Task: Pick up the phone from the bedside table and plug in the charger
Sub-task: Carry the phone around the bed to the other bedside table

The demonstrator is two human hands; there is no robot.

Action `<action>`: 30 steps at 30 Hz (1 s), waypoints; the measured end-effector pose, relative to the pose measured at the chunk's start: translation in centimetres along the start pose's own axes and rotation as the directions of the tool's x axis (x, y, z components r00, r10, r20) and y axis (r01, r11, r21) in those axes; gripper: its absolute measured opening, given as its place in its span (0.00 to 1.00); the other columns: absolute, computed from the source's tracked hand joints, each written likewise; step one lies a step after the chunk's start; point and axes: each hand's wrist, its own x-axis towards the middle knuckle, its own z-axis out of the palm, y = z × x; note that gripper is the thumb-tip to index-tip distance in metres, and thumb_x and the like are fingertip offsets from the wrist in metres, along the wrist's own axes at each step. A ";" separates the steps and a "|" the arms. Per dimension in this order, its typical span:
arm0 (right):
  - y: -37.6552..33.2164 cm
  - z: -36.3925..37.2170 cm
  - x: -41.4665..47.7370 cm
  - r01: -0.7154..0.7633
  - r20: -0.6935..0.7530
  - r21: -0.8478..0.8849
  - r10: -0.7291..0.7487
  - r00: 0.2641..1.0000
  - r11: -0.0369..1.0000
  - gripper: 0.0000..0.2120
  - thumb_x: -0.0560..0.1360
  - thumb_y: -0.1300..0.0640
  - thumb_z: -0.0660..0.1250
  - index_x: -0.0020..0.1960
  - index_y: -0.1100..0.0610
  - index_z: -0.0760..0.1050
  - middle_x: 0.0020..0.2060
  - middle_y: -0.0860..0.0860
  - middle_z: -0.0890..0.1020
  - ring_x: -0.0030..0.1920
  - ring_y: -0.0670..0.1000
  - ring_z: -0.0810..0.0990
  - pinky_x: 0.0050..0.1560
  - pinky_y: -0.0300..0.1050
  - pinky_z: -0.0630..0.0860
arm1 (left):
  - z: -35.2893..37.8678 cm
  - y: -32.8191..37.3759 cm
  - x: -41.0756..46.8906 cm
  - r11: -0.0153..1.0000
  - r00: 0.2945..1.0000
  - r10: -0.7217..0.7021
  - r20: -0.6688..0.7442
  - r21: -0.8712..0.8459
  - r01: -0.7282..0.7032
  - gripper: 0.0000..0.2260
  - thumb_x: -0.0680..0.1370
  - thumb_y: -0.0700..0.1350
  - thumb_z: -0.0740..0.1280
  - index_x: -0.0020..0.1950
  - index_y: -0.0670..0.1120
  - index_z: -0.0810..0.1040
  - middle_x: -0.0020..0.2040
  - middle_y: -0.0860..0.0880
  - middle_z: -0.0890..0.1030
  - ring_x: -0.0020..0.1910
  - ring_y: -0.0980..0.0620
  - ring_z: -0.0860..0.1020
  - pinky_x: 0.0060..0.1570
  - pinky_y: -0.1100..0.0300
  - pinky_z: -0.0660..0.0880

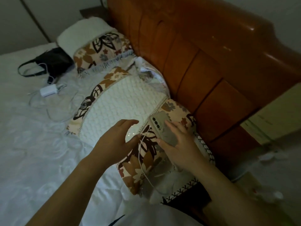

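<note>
A: Two things could spoil this. The thin white charging cable (141, 154) runs slack across the floral brown-and-cream pillow (143, 159), just under the left hand (114, 141), and its plug end is hidden by that hand's thumb and finger. If the plug meets the port skewed, it will likely scrape or miss.

B: And the other?

A: The grey-green cased phone with a row of camera lenses (161, 126) is gripped only at its lower end by the right hand (177, 144). A push from the plug might lever it out onto the pillow beneath.

B: How are the hands set?

A: The right hand is closed around the phone, thumb laid across its back, fingers curled under the edge. The left hand is half spread, its fingers well parted; whether thumb and finger actually pinch the cable end, I cannot tell. The phone sits just beside that left hand, back upward.
</note>
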 end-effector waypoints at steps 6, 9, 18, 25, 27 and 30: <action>1.4 -0.8 5.4 0.056 0.048 0.004 -0.056 0.997 0.998 0.31 0.70 0.40 0.64 0.70 0.45 0.59 0.69 0.43 0.60 0.56 0.29 0.55 0.45 0.17 0.56 | 0.6 -1.3 2.3 0.993 0.991 -0.117 -0.067 -0.001 0.117 0.20 0.75 0.53 0.64 0.66 0.53 0.68 0.63 0.51 0.74 0.54 0.60 0.70 0.49 0.62 0.68; 2.1 -1.2 7.6 0.048 0.027 0.005 -0.048 0.998 0.999 0.32 0.71 0.40 0.65 0.71 0.47 0.60 0.68 0.43 0.61 0.55 0.29 0.56 0.45 0.17 0.56 | 0.8 -2.2 3.2 0.986 0.984 -0.167 -0.056 0.005 0.168 0.20 0.75 0.53 0.64 0.66 0.53 0.68 0.64 0.51 0.74 0.56 0.57 0.72 0.49 0.60 0.70; 1.5 0.4 13.6 0.014 0.060 0.033 -0.016 0.998 0.999 0.33 0.70 0.39 0.65 0.70 0.48 0.60 0.69 0.45 0.61 0.60 0.39 0.61 0.53 0.29 0.59 | -0.2 -5.9 6.0 0.975 0.974 -0.221 -0.044 0.009 0.222 0.20 0.75 0.52 0.64 0.66 0.52 0.68 0.65 0.50 0.73 0.57 0.53 0.74 0.49 0.58 0.73; 0.6 4.6 18.8 0.079 0.163 -0.089 -0.063 0.985 0.993 0.34 0.69 0.36 0.61 0.71 0.47 0.57 0.69 0.44 0.58 0.64 0.45 0.61 0.61 0.43 0.66 | 0.0 -9.4 9.5 0.971 0.971 -0.240 -0.006 -0.005 0.240 0.20 0.76 0.53 0.63 0.66 0.54 0.67 0.65 0.52 0.72 0.37 0.56 0.71 0.45 0.59 0.72; 1.0 6.1 20.4 0.081 0.212 -0.117 -0.055 0.976 0.990 0.35 0.70 0.36 0.61 0.71 0.48 0.56 0.70 0.47 0.58 0.66 0.49 0.62 0.64 0.48 0.67 | 0.6 -10.5 10.2 0.964 0.964 -0.265 0.012 0.005 0.265 0.20 0.76 0.54 0.63 0.67 0.55 0.67 0.65 0.53 0.72 0.35 0.56 0.68 0.44 0.61 0.70; 2.1 8.1 22.7 0.089 0.267 -0.223 -0.027 0.963 0.971 0.34 0.71 0.39 0.61 0.72 0.50 0.55 0.72 0.51 0.58 0.68 0.54 0.61 0.66 0.53 0.64 | 1.7 -12.2 10.9 0.955 0.954 -0.297 0.050 0.004 0.297 0.20 0.76 0.54 0.62 0.67 0.54 0.66 0.65 0.53 0.72 0.36 0.56 0.67 0.45 0.61 0.70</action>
